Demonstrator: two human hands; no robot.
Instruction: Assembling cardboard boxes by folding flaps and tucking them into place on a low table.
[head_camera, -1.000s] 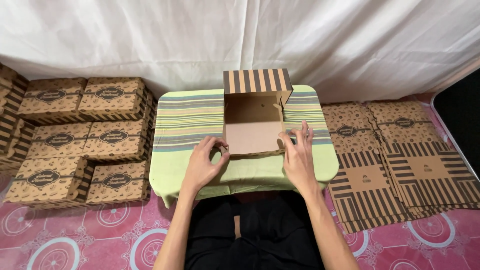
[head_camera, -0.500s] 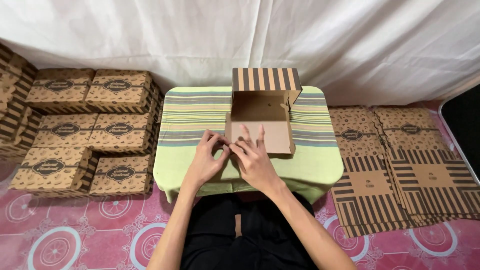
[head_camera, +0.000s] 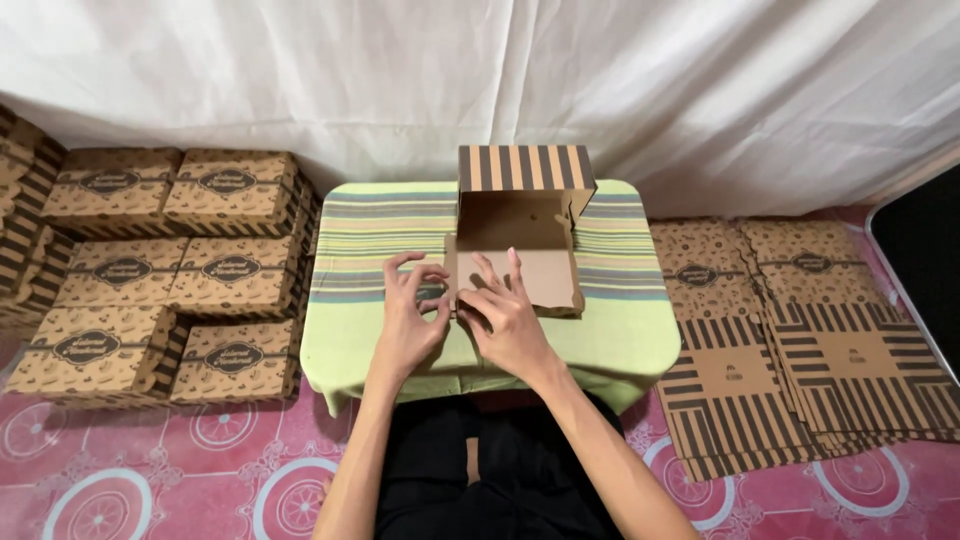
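Half-folded cardboard box sits at centre of the striped table. Left hand pinches its near-left flap; right hand lies flat, fingers spread, pressing the box's near-left corner.

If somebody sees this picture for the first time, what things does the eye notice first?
First, the half-folded cardboard box in the middle of the striped green table, its striped lid upright, with the left hand and right hand at its near left corner. Then the stacked finished boxes on the left and flat blanks on the right.
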